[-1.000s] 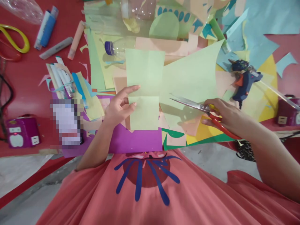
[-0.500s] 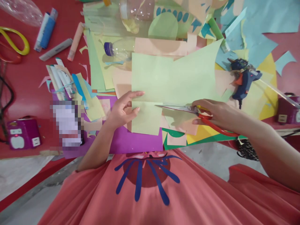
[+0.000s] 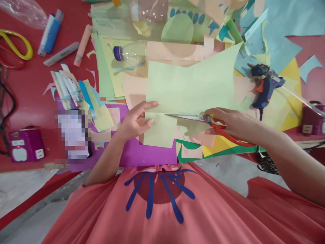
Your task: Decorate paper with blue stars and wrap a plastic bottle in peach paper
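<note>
A large pale green paper (image 3: 190, 83) lies across the middle of the table, with a cut running in from its right along the lower part. My left hand (image 3: 137, 120) grips its left edge, fingers on top on either side of the cut line. In my right hand (image 3: 225, 122) are scissors (image 3: 188, 117) with red and yellow handles, their blades nearly closed and pointing left at the paper. The flap (image 3: 161, 130) below the blades hangs over a purple sheet (image 3: 147, 156).
A blue glue gun (image 3: 266, 89) lies at the right. Behind the paper are clear bottles (image 3: 132, 53) and coloured scraps. Markers (image 3: 53, 32), a phone (image 3: 73, 135), a purple box (image 3: 26, 145) and other scissors (image 3: 17, 42) are on the left.
The scissors have moved slightly left, further along the paper. The paper's left edge and my left hand have shifted a little to the right.
</note>
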The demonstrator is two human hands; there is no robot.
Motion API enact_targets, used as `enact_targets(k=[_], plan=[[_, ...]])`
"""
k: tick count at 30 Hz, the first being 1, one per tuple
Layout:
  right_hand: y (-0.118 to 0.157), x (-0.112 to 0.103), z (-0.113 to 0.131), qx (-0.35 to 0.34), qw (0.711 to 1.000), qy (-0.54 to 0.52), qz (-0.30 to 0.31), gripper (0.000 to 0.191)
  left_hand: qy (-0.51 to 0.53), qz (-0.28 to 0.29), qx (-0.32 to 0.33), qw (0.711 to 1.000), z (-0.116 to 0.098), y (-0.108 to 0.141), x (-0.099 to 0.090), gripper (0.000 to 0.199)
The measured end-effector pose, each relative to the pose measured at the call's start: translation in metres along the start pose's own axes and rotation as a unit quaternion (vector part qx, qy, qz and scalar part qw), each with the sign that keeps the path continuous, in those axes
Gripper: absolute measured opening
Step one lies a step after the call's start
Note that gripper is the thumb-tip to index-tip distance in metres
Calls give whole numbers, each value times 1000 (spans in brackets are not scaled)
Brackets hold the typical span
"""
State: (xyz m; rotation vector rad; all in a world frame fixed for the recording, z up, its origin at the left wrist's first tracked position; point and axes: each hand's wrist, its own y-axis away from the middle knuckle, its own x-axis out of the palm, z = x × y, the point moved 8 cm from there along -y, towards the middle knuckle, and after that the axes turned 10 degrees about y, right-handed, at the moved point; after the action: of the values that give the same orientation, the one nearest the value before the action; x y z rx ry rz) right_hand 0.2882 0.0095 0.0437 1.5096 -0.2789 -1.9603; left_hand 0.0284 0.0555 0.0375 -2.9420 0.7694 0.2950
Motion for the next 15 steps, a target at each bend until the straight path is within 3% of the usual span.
enact_targets(k=[8,15], plan=[[0,-3,3,-15,1000,0,-17,63,7,2,34,999,-2,0,1,42],[-1,-3,4,-24,999,3,-29,60,-5,9,5,1000,0,0,3,42]])
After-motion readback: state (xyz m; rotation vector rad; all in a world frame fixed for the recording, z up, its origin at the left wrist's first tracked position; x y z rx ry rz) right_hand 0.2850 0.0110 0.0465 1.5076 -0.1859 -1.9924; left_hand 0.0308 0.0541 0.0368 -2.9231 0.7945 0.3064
